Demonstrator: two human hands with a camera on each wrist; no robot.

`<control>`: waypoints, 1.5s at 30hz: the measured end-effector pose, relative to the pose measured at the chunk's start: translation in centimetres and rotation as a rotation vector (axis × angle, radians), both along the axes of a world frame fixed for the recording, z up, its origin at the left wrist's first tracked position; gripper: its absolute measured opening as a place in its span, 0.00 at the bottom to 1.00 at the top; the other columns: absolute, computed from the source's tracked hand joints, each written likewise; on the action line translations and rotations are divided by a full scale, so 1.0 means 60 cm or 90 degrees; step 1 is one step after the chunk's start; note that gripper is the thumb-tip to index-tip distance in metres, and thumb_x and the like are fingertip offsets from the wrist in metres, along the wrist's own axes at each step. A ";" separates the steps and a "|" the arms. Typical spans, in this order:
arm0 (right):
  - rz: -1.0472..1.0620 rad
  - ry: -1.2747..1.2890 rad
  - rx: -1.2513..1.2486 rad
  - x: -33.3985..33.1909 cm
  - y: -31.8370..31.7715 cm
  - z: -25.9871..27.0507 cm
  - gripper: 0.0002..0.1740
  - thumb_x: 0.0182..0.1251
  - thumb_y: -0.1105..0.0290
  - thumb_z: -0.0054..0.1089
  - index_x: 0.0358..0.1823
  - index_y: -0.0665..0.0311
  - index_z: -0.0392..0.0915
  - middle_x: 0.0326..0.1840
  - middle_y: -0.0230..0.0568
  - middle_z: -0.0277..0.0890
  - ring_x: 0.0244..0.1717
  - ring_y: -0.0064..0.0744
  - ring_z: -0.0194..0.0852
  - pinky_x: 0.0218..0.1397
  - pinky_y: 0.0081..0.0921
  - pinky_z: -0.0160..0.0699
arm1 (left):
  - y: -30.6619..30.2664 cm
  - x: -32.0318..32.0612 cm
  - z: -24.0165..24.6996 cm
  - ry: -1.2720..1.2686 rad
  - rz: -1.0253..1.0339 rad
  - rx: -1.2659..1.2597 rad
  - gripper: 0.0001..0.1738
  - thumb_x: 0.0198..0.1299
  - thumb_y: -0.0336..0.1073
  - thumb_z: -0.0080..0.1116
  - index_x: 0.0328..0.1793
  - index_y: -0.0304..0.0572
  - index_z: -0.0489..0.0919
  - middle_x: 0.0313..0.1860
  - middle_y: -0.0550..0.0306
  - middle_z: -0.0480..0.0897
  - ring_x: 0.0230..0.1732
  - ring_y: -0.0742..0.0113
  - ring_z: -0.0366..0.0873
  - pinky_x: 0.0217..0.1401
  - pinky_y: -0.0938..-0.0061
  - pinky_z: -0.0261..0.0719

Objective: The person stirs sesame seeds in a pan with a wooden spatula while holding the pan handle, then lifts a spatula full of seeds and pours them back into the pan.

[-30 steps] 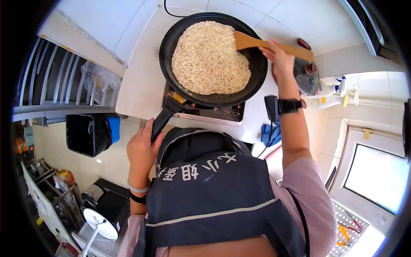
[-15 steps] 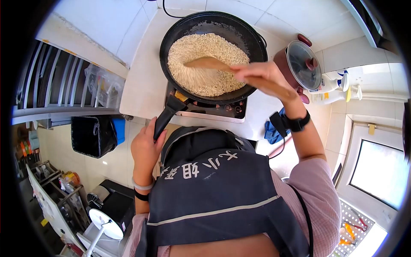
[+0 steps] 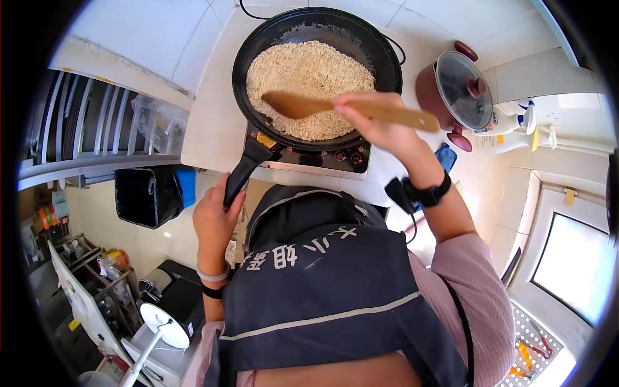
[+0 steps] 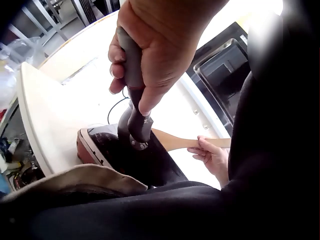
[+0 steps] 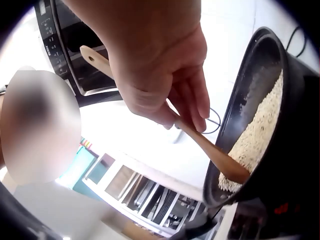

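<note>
A deep black frying pan (image 3: 361, 40) holds a heap of pale grains (image 3: 316, 68), which look like sesame seeds or hulled oats. It sits on an induction cooker (image 3: 322, 161). My left hand (image 3: 216, 216) grips the pan's black handle (image 3: 242, 174); the left wrist view shows its fingers wrapped round that handle (image 4: 132, 60). With my right hand (image 3: 387, 129) I hold a wooden spatula (image 3: 290, 105) partway along its handle, over the near side of the pan. In the right wrist view the spatula's blade (image 5: 232, 167) dips into the grains close to the pan wall.
A dark red lidded pot (image 3: 435, 90) stands right of the pan, with spray bottles (image 3: 509, 122) beyond it. A blue cloth (image 3: 445, 155) lies near my right wrist. Left of the counter are a metal rack (image 3: 84, 122) and a black-lined bin (image 3: 145, 197). Tiled wall rises behind.
The spatula has swept from the pan's far right, across the grains, to the near left. The heap has shifted toward me, baring the pan's far side. My left hand keeps hold of the handle.
</note>
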State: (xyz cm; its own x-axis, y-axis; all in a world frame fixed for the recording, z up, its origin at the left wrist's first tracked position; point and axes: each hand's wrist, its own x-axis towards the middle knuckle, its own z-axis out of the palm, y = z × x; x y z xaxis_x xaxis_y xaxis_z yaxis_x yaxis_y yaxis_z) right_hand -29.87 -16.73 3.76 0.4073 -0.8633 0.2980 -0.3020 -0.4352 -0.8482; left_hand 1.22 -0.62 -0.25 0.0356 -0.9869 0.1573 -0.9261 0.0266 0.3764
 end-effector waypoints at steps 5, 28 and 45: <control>-0.124 0.019 -0.046 -0.037 -0.057 -0.039 0.06 0.64 0.69 0.69 0.41 0.60 0.87 0.32 0.39 0.87 0.30 0.26 0.85 0.36 0.21 0.81 | -0.001 -0.004 -0.001 0.007 0.028 -0.002 0.26 0.56 0.43 0.71 0.60 0.46 0.81 0.29 0.53 0.80 0.23 0.57 0.78 0.26 0.66 0.74; -0.056 0.052 -0.178 0.000 0.004 -0.032 0.08 0.60 0.77 0.68 0.41 0.65 0.86 0.40 0.48 0.86 0.35 0.41 0.87 0.38 0.26 0.84 | -0.065 0.083 0.022 0.055 -0.054 0.023 0.26 0.53 0.39 0.74 0.60 0.44 0.82 0.32 0.52 0.81 0.23 0.61 0.77 0.29 0.71 0.76; -0.291 0.153 -0.170 -0.042 0.004 0.023 0.08 0.64 0.75 0.68 0.43 0.69 0.86 0.35 0.42 0.87 0.31 0.22 0.82 0.35 0.18 0.80 | -0.094 0.130 0.001 0.037 -0.125 -0.015 0.26 0.53 0.39 0.73 0.60 0.46 0.82 0.28 0.53 0.79 0.21 0.62 0.75 0.27 0.71 0.73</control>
State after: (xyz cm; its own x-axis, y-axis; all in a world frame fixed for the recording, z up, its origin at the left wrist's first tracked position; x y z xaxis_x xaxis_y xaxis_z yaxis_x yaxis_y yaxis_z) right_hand -32.41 -16.51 5.12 0.0937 -0.8754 0.4743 -0.6801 -0.4042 -0.6117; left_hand 9.00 -6.29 -0.21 -0.1471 -0.9719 0.1839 -0.8791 0.2137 0.4261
